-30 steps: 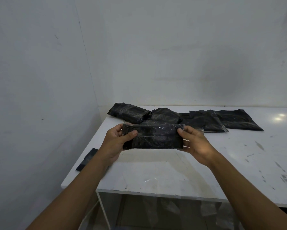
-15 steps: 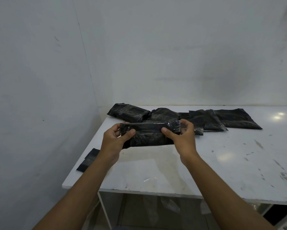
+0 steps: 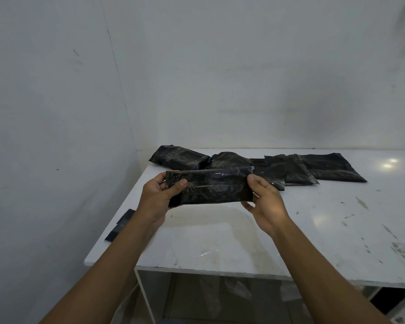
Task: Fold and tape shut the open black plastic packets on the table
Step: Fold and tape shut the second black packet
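Here, the head camera looks down over two bare forearms reaching out above a white table set into the corner of a pale wall.

Both hands hold one black plastic packet, the held packet, lifted clear of the table top and lying lengthwise between them. The left hand grips its left end, thumb laid across the front and fingers curled behind. The right hand pinches the right end, thumb at the upper corner and fingers under the lower edge.

The held packet looks folded over into a long strip. A glossy band along its upper half may be tape, though that is not certain.

Behind it, two folded packets sit bunched at the back left of the table, and flat packets overlap one another to the back right. Dark strips lie at the table's left edge; what they are cannot be told.

To do this step well, it seems best to keep the fold pulled taut between both hands, hold the ends level, and press any tape down along its full length so no gap lifts.

No brand, label or writing can be read anywhere.
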